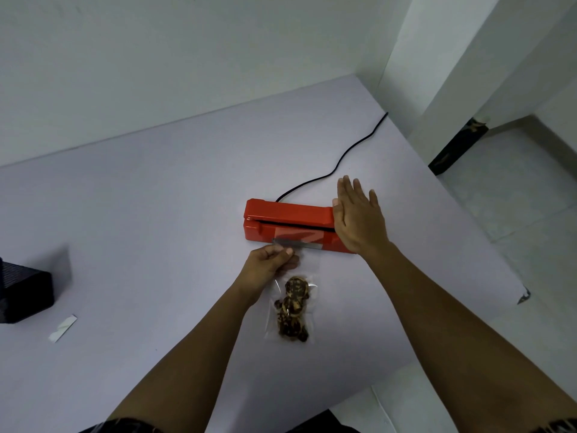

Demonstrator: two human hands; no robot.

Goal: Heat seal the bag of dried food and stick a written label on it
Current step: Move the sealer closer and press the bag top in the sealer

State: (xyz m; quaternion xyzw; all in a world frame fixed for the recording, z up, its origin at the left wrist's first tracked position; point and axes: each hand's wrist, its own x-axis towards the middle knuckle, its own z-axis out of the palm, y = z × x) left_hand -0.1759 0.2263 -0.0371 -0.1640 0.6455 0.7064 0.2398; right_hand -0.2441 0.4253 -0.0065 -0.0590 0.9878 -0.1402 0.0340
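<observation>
A red heat sealer [287, 221] lies across the middle of the pale table [156, 214], its arm nearly down. A clear bag of dried brown food [292, 310] lies in front of it, with the bag's open top end reaching up to the sealer's slot. My left hand [271, 267] pinches the bag's upper left part just below the sealer. My right hand [358, 215] is flat with fingers spread, over the sealer's right end. A white label strip [62, 328] lies at the table's left.
A black power cord [343, 154] runs from the sealer's back to the table's far right corner. A black box [25, 292] stands at the left edge. The table's right edge drops to a tiled floor [515, 189].
</observation>
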